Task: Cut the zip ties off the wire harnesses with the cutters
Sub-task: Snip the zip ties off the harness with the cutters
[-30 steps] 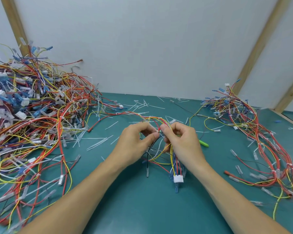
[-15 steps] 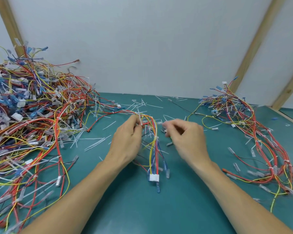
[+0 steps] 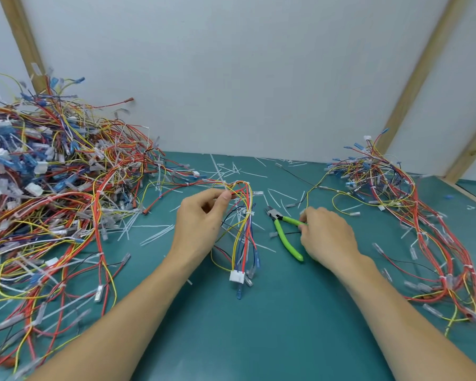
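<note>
My left hand (image 3: 201,226) pinches a wire harness (image 3: 242,229) near its top bend, above the green table mat. Its red, yellow and blue wires hang down to a white connector (image 3: 237,276). A white zip tie (image 3: 249,213) still binds the bundle just below the bend. The green-handled cutters (image 3: 285,232) lie on the mat right of the harness, jaws pointing away from me. My right hand (image 3: 327,237) rests over the handles, fingertips touching the upper handle.
A big heap of tied harnesses (image 3: 47,193) fills the left side. A smaller pile of harnesses (image 3: 412,215) lies along the right. Cut zip tie pieces (image 3: 154,232) litter the green mat (image 3: 272,339). A white wall with wooden battens stands behind.
My right hand let go of the harness and moved right to the cutters. My left hand now holds the harness alone, and its connector end has swung left.
</note>
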Available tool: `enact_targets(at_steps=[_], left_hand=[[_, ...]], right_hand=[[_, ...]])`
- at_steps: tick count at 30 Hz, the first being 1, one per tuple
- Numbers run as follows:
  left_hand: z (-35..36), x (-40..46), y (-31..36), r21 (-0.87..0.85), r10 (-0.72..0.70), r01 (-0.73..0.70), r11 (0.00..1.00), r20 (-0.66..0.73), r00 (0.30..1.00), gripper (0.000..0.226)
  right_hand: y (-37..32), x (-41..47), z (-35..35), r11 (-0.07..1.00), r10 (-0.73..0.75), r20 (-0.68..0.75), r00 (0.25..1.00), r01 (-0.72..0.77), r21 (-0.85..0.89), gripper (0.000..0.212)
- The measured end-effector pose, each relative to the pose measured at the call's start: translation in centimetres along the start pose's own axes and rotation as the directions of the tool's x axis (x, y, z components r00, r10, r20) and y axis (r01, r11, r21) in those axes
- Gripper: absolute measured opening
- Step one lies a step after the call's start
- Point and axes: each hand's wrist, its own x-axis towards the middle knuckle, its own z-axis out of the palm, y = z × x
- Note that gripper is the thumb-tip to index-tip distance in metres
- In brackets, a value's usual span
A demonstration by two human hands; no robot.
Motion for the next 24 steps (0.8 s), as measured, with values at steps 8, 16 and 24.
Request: enact_targets(at_steps=[8, 16, 24], left_hand=[[-0.1, 0.4, -0.3, -0.143, -0.13, 0.123, 0.982, -0.041, 0.991, 0.015], [0.3, -0.3, -0.1, -0.1, 0.028, -0.028, 0.995, 0.001, 1.0, 0.013], [0.4, -0.3, -0.3, -0.089, 0.047, -0.045, 0.995, 0.029, 0.998, 0.013]], right_hand=[[-0.1, 1.1, 0.7, 0.879, 0.177, -0.115, 0.978, -0.104, 0.466, 0.021], [-1.8, 0.4, -1.5, -0.181, -0.118, 0.236, 0.964, -0.255, 0.95, 0.051], [-2.7, -0.5, -1.8, -0.012, -0.124, 0.078, 0.989, -0.08, 0.997, 0.052]])
